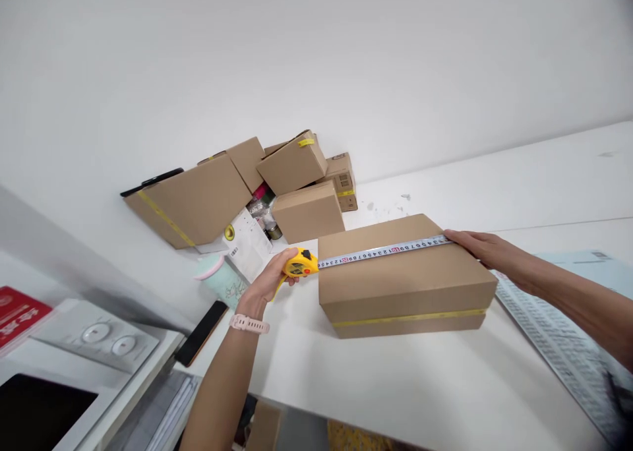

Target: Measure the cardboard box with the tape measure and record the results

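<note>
A closed cardboard box (395, 289) with a yellow strip along its near side rests on the white table (420, 385). My left hand (274, 276), with a pink wristband on the wrist, grips the yellow case of a tape measure (302, 264) at the box's left edge. From the case, the metal blade stretches across the top of the box. At the far right end of the blade, my right hand (469, 245) has its fingers pressed on the tape's tip by the box's right edge; the tip itself is hidden.
Several cardboard boxes (309, 212) are stacked against the wall at the back left. Near them stand a mint cup (222, 279) and small jars. A dark phone-like slab (202, 333) lies by a white microwave (93, 339). A printed sheet (568, 332) covers the right side.
</note>
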`<state>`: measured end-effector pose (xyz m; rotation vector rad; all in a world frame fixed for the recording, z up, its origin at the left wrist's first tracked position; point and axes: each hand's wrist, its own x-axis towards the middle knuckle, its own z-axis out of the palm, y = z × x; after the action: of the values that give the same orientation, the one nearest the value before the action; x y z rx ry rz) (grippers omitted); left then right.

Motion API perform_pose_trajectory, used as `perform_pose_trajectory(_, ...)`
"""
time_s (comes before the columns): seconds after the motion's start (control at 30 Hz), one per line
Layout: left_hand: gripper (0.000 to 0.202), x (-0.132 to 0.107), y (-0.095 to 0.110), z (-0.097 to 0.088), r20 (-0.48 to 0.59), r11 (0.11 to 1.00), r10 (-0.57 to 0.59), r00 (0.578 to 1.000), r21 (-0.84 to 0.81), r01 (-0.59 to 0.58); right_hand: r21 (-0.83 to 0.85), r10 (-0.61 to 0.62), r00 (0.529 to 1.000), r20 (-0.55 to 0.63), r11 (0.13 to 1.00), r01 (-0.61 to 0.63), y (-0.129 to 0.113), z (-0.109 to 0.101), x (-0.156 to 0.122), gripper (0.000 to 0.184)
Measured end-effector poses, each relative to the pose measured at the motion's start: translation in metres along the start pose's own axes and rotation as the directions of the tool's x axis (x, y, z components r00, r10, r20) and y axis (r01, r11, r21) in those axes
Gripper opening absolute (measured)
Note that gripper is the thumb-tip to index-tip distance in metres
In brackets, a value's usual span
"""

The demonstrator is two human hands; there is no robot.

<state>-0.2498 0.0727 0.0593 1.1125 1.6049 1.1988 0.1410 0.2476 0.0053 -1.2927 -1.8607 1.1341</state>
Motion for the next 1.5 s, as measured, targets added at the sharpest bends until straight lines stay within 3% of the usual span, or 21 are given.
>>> perform_pose_trajectory(0.1,0.055,-0.002,-0.001,0.0,0.012,0.999,0.013,1.0,-0.029,-0.013,-0.012,0.065,0.995,0.078,0.998,-0.065,-0.006,-0.003,0.0,0.061)
perform_pose_trajectory(0.3,0.069,-0.012,0.009,0.004,0.013,0.998,0.059,0.998,-0.029,-0.058,-0.187,0.049,0.998,0.037,0.981,-0.041,-0.014,-0.008,0.01,0.052)
perform_pose_trajectory(0.4,0.071,-0.033,0.027,0.008,0.004,0.995,0.102,0.995,-0.004,-0.102,-0.134,0.019,1.0,-0.002,0.991,-0.019,-0.022,-0.018,0.015,0.049)
perform_pose_trajectory(0.5,0.076,-0.07,0.039,0.025,0.141,0.993,0.116,0.983,-0.049,-0.11,0.0,-0.069,0.996,-0.061,0.998,0.069,-0.045,-0.033,0.014,0.048)
perform_pose_trajectory(0.53,0.079,-0.084,0.037,0.035,0.225,0.993,0.081,0.971,-0.098,-0.061,0.031,-0.111,0.991,-0.071,0.993,0.113,-0.055,-0.037,0.014,0.048)
perform_pose_trajectory(0.6,0.082,-0.112,0.023,0.067,0.417,0.966,-0.044,0.908,-0.215,0.146,0.043,-0.195,0.98,-0.047,0.979,0.197,-0.072,-0.04,0.014,0.047)
perform_pose_trajectory(0.67,0.079,-0.131,-0.001,0.108,0.475,0.893,-0.118,0.872,-0.334,0.303,0.003,-0.266,0.963,0.043,0.964,0.266,-0.084,-0.033,0.02,0.048)
perform_pose_trajectory(0.73,0.069,-0.139,-0.023,0.152,0.551,0.819,-0.099,0.829,-0.428,0.383,-0.057,-0.282,0.948,0.143,0.954,0.293,-0.089,-0.018,0.032,0.048)
perform_pose_trajectory(0.77,0.067,-0.139,-0.03,0.172,0.549,0.789,-0.056,0.834,-0.487,0.374,-0.087,-0.275,0.945,0.177,0.952,0.293,-0.09,-0.01,0.039,0.048)
perform_pose_trajectory(0.83,0.064,-0.132,-0.031,0.206,0.452,0.731,0.019,0.892,-0.615,0.296,-0.144,-0.248,0.948,0.2,0.949,0.279,-0.09,0.007,0.057,0.047)
perform_pose_trajectory(0.93,0.065,-0.118,-0.01,0.233,0.354,0.664,0.065,0.933,-0.713,0.224,-0.227,-0.227,0.953,0.202,0.935,0.271,-0.086,0.024,0.082,0.045)
perform_pose_trajectory(1.07,0.072,-0.11,0.007,0.245,0.279,0.661,-0.007,0.96,-0.719,0.214,-0.283,-0.225,0.942,0.25,0.913,0.293,-0.071,0.034,0.099,0.045)
perform_pose_trajectory(1.3,0.076,-0.107,-0.027,0.256,0.31,0.673,-0.023,0.95,-0.698,0.244,-0.217,-0.282,0.922,0.264,0.914,0.342,-0.049,0.036,0.101,0.047)
perform_pose_trajectory(1.5,0.075,-0.108,-0.027,0.261,0.301,0.686,-0.038,0.953,-0.685,0.244,-0.232,-0.267,0.937,0.226,0.919,0.318,-0.054,0.038,0.1,0.049)
